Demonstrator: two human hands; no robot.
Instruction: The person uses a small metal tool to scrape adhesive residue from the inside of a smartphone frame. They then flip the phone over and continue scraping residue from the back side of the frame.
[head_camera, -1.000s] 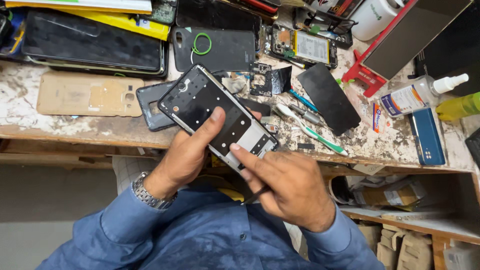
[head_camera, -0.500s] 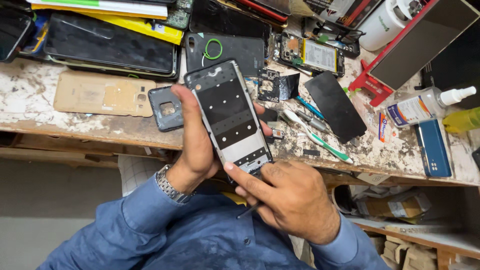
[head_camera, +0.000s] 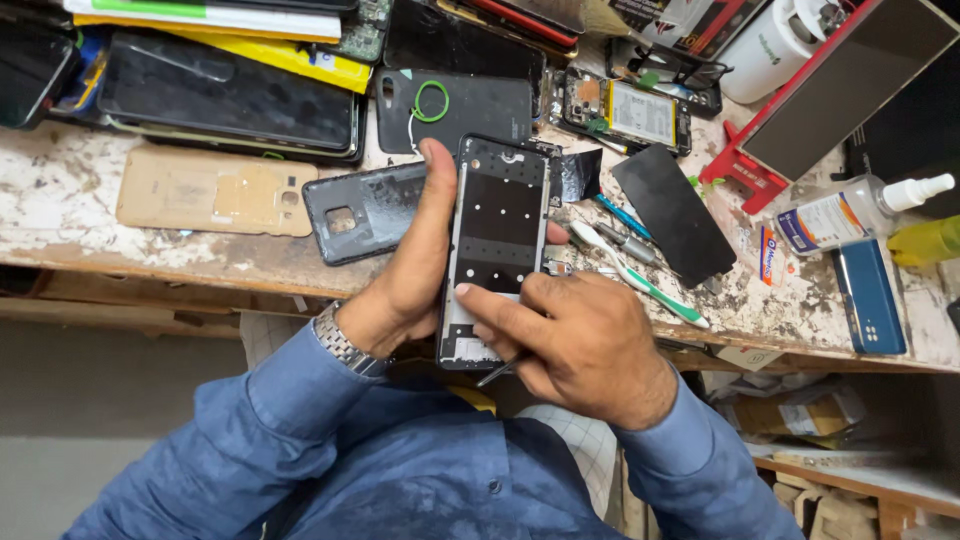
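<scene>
My left hand (head_camera: 408, 285) grips the black phone frame (head_camera: 497, 250) upright above the bench edge (head_camera: 180, 265). My right hand (head_camera: 580, 345) presses a finger on it, curled around what looks like a thin tool (head_camera: 497, 372).

We see the phone frame (head_camera: 497, 250) swung from a diagonal slant, its far end pointing left, to nearly upright in the left hand (head_camera: 412, 270), whose grip now wraps its left edge with the thumb along it. The right hand (head_camera: 575, 345) has shifted its index fingertip onto the frame's lower left part.
</scene>
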